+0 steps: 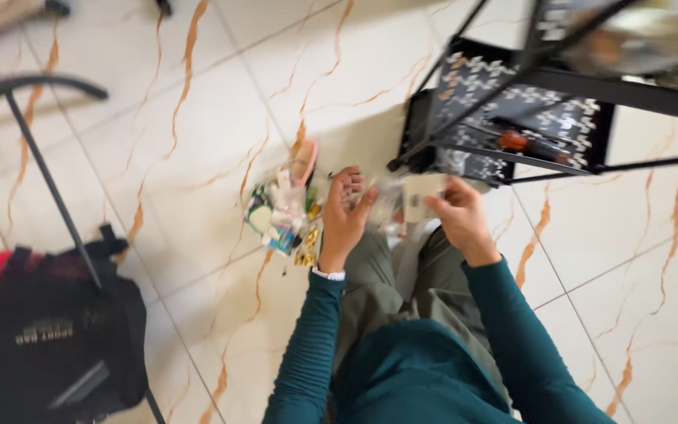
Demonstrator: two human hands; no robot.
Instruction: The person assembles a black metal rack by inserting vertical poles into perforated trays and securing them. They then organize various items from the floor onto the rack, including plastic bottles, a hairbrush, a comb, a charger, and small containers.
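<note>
The floor (198, 157) is glossy pale tile veined with orange, crossed by thin grout lines. At the lower left sits a black fabric bag (49, 345), soft and slumped, beside thin dark metal chair legs (41, 165). At the upper right stands a black metal rack (512, 118) with slim bars and a patterned black-and-white shelf; the things on it are too blurred to tell.

The person crouches, in green sleeves and olive trousers, both forearms reaching forward and down over the knees. The left hand (344, 216) is turned palm up, fingers curled loosely, with no clear hold on anything; whether it grips is not plain. The right hand (458, 216) is knuckles up, thumb and fingers pinched on a small pale packet (417, 196), flat and rectangular, held between the two hands just above the floor. Crinkled clear plastic (386, 206) shows beside it.

Left of the left hand lies a small pile (284, 216) of packets, pink, green, white and shiny gold.
</note>
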